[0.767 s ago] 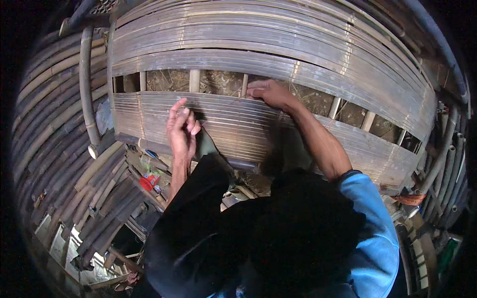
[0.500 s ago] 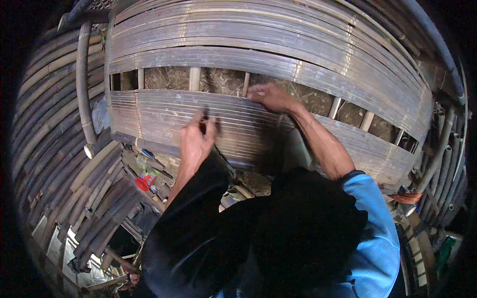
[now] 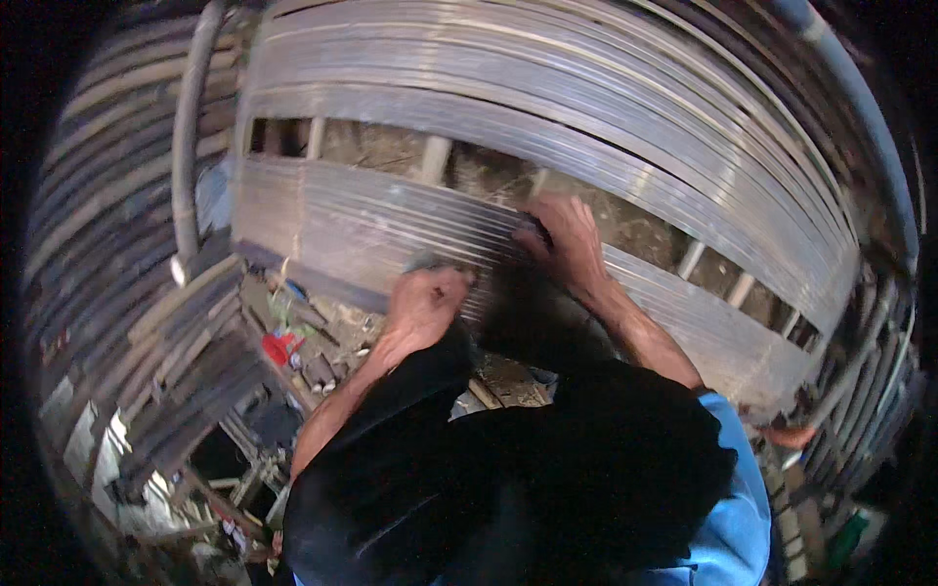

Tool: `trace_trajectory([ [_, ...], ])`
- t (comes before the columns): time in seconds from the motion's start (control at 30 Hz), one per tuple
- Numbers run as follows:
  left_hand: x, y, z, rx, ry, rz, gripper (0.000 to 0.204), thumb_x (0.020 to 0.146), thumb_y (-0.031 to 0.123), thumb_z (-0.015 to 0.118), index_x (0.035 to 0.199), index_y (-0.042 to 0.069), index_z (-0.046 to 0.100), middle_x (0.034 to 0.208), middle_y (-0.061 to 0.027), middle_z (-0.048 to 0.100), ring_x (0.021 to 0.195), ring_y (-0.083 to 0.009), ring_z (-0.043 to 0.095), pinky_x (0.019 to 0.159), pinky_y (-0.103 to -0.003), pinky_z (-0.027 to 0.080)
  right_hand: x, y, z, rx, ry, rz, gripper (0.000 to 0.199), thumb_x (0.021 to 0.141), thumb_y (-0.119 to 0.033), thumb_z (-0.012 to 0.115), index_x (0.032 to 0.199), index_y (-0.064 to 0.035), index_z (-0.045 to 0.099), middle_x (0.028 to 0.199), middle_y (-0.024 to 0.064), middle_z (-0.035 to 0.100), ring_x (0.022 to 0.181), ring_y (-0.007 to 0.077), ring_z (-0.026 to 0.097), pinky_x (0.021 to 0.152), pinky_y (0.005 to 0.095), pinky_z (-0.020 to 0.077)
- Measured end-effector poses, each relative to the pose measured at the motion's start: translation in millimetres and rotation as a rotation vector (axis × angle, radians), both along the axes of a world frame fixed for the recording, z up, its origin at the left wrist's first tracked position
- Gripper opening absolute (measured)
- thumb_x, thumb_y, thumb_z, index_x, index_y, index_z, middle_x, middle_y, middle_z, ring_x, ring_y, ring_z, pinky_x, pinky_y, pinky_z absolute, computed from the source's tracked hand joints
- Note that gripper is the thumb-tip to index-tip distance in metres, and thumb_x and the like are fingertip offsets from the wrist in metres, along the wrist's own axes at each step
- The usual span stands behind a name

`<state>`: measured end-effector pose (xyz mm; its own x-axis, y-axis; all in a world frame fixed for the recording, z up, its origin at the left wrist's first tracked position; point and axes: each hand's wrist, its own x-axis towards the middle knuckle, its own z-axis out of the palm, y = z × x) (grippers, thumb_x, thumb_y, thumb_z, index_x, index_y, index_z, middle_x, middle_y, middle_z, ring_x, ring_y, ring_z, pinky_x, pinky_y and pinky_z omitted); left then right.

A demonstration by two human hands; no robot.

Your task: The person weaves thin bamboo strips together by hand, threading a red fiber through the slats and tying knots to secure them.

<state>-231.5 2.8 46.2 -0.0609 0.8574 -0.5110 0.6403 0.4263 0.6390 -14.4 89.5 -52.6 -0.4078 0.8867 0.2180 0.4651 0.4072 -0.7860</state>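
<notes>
A slatted panel of split bamboo (image 3: 362,215) lies in front of me, its thin strips running left to right. My right hand (image 3: 569,239) is curled over the panel's far edge, close to a crossbar (image 3: 537,184); blur hides what its fingers grip. Lower and to the left, my left hand (image 3: 426,308) is closed above the panel's near edge. A small greyish shape (image 3: 426,261) shows by its knuckles, too smeared to name. Between the hands, a dark shadow covers part of the slats.
A wider slatted section (image 3: 547,78) lies beyond a gap with crossbars over bare earth. Stacked bamboo poles (image 3: 107,205) fill the left side, behind an upright pole (image 3: 186,146). More poles (image 3: 865,337) stand at right. A red object (image 3: 281,348) lies at lower left among clutter.
The whole view has shifted and blurred. My left hand has come down from the middle of the slats toward the near edge and turned knuckles up. My right hand has drawn slightly nearer.
</notes>
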Motion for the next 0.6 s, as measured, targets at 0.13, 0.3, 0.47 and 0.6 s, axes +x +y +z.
trace_trajectory([
  [0.13,7.4,15.5,21.6,-0.07,-0.034,-0.072,0.017,0.09,0.02,0.062,0.089,0.007,0.073,0.082,-0.0187,0.069,0.079,-0.0358,0.069,0.071,-0.043,0.053,-24.4,9.1,19.6,-0.632,-0.263,0.548,0.019,0.074,-0.013,0.072,0.091,-0.0058,0.066,0.099,0.0148,0.063,0.099,0.0335,0.058,0.087,0.0433,0.0441],
  [0.3,-3.8,4.4,5.1,-0.07,0.01,-0.063,0.016,0.088,0.02,0.065,0.091,0.005,0.072,0.083,-0.0198,0.069,0.08,-0.0354,0.069,0.071,-0.042,0.053,-31.0,-10.0,-16.7,-0.222,0.009,0.472,0.009,0.078,-0.015,0.066,0.078,-0.0067,0.063,0.082,0.0131,0.061,0.087,0.033,0.06,0.081,0.046,0.0428],
  [0.47,-17.2,-21.8,-18.2,-0.221,-0.061,0.185,0.018,0.089,0.018,0.063,0.092,0.003,0.072,0.08,-0.015,0.071,0.077,-0.0283,0.071,0.067,-0.039,0.053,-52.4,-19.0,16.0,-0.191,-0.359,0.474,0.012,0.075,-0.015,0.065,0.084,-0.0082,0.069,0.088,0.0124,0.065,0.094,0.0328,0.06,0.081,0.0456,0.0472],
  [0.6,-97.6,-59.3,-36.3,-0.273,-0.484,0.714,0.018,0.087,0.01,0.06,0.093,-0.002,0.072,0.081,-0.0059,0.071,0.068,-0.0193,0.066,0.06,-0.035,0.051,-49.7,-18.8,5.7,-0.524,-0.543,0.846,0.018,0.082,-0.019,0.062,0.094,-0.0072,0.064,0.094,0.0163,0.068,0.099,0.0347,0.064,0.087,0.0417,0.0505],
])
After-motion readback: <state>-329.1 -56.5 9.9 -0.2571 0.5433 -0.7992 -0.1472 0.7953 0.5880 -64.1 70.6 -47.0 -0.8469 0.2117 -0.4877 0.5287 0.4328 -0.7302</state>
